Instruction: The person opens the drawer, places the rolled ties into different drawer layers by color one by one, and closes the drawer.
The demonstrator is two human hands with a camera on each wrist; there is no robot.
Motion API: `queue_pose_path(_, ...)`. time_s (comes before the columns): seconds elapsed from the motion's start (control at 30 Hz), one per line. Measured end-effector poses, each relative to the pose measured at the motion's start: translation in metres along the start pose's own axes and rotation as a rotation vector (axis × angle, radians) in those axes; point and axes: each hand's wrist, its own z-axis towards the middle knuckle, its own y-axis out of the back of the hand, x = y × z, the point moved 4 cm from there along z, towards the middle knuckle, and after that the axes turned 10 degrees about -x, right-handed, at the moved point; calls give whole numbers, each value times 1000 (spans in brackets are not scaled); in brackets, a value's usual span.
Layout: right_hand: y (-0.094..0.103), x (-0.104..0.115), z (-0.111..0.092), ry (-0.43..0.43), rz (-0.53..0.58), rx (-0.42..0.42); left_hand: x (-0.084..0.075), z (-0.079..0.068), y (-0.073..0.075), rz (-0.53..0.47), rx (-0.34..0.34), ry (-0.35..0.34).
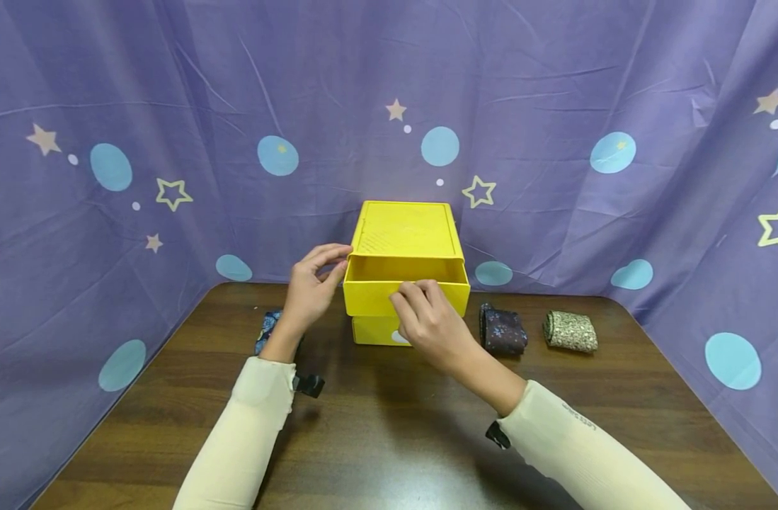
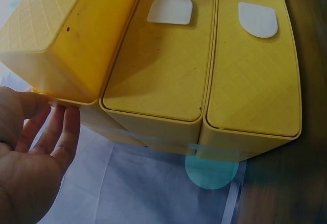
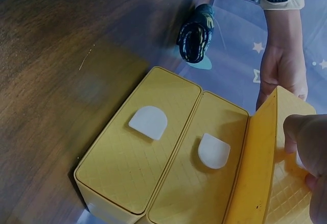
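The left hand (image 1: 311, 287), its grip loose, touches the left side of the yellow cabinet (image 1: 406, 228) on the desk (image 1: 363, 425). The cabinet's top drawer (image 1: 368, 300), diamond-textured in front, stands partly pulled out; the right hand (image 1: 428, 322) has its grip curled closely over this front.

R hand (image 3: 312, 150) grips wht handle (image 3: 299, 159), mostly hidden, on pulled-out ylw drawer (image 3: 261, 157). L hand (image 3: 287, 73) beyond, fingertips hidden. Two closed drawers (image 3: 133, 170) alongside, w/ wht tabs (image 3: 149, 122). Dk patterned cloth (image 3: 203, 17), rolled, nr brn tabletop (image 3: 46, 81) edge.
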Motion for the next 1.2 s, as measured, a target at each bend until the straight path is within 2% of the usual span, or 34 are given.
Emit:
queue_pose_path(0.37, 3, 2, 1, -4, -1, 6, 1, 0, 0, -13, -2, -8)
queue_pose_path(0.87, 7, 6, 2, -15, 16, 21, 1, 0, 0, 21, -5, -7)
queue_pose_path(1.2, 11, 9, 3, 6, -14, 11, 2, 0, -1, 25, -3, -1)
